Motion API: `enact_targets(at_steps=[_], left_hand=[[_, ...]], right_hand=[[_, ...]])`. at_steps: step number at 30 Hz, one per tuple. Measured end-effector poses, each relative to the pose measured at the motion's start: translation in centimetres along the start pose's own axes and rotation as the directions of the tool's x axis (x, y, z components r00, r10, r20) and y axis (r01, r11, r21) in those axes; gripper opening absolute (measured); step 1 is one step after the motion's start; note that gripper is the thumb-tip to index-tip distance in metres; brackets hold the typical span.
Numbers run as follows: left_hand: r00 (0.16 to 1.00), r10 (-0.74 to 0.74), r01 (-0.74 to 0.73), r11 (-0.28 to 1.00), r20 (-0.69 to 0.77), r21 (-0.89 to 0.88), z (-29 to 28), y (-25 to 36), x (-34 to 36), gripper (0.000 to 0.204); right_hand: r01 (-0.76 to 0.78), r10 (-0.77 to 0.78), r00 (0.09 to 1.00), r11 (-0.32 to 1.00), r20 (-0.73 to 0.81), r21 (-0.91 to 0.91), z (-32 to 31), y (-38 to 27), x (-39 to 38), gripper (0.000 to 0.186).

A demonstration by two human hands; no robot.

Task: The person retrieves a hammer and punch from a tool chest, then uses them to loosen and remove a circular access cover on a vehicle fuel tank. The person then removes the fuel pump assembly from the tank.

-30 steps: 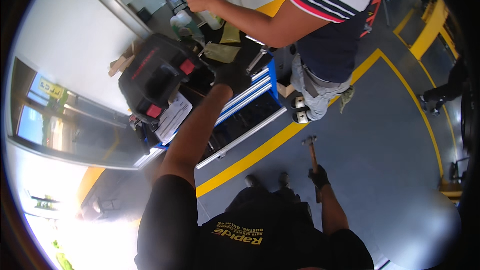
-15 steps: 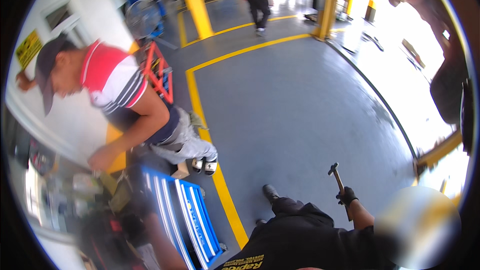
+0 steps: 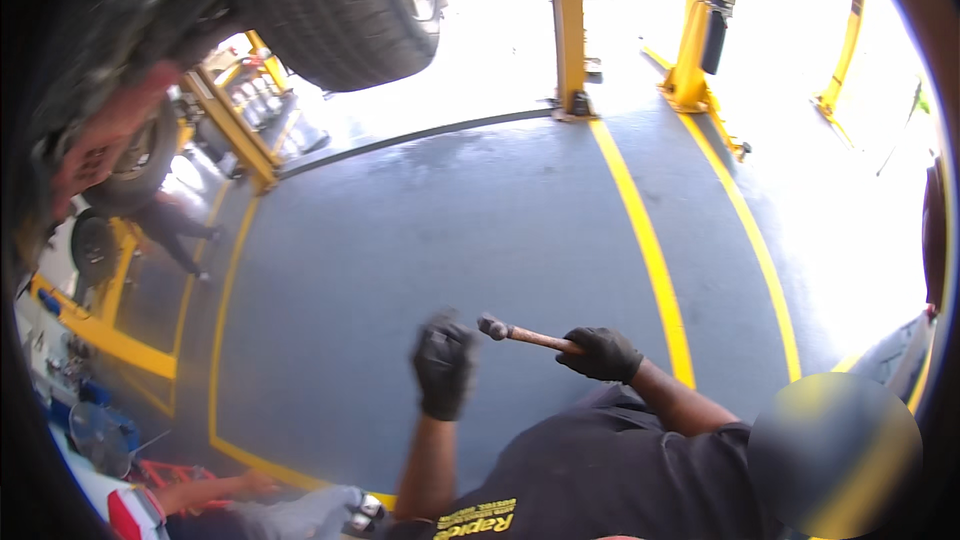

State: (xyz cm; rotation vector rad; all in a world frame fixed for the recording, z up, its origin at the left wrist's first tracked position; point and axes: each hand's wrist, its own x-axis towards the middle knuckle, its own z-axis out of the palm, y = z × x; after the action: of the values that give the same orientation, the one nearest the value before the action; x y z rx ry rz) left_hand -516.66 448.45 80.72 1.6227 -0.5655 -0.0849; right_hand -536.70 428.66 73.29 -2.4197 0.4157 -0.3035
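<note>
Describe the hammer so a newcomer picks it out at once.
Start with the grey floor marked by yellow lines, mid-picture. Over its lower part, the person's black-gloved right hand grips the hammer, whose head points left toward the gloved left hand. Its reddish-brown handle and grey head set it apart from the dark gloved hands on either side.

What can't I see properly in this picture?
In the head view:
Hammer: handle end hidden by the right hand.
Left hand: blurred, so I can't tell if it holds anything.
Big tyre: top cut off by the upper edge.
Person at lower left: cut off by the rim.
</note>
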Motion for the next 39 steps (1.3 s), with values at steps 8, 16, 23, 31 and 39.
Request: enact_targets(at_steps=[8, 16, 23, 31, 39], left_hand=[[0.355, 0.906, -0.877, 0.408, 0.231, -0.254, 25.6, 23.7, 9.7, 0.037], [0.18, 0.929, -0.825, 0.321, 0.323, -0.465, 59.4, 21.5, 21.1, 0.033], [0.148, 0.918, -0.817, 0.323, 0.368, -0.477, 84.3, 17.4, 37.5, 0.03], [0.163, 0.908, -0.84, 0.333, 0.387, -0.428, 112.1, 17.0, 60.5, 0.027], [0.491, 0.676, -0.719, 0.671, 0.549, -0.183, 147.9, 7.9, 83.6, 0.025]], right_hand=[[-0.367, 0.607, 0.775, 0.66, -0.178, 0.655, -20.7, 22.0, -3.5, 0.019], [-0.418, 0.788, 0.548, 0.548, -0.279, 0.725, -37.5, 49.8, -0.2, 0.023], [-0.884, 0.948, 0.317, 0.299, -0.009, 0.359, -31.3, 83.0, -6.5, 0.026], [-0.7, 0.784, -0.263, -0.556, 0.563, 0.448, -35.9, 92.8, -3.4, 0.024], [-0.623, 0.782, -0.245, -0.58, 0.573, 0.526, -53.0, 122.6, 18.0, 0.02]])
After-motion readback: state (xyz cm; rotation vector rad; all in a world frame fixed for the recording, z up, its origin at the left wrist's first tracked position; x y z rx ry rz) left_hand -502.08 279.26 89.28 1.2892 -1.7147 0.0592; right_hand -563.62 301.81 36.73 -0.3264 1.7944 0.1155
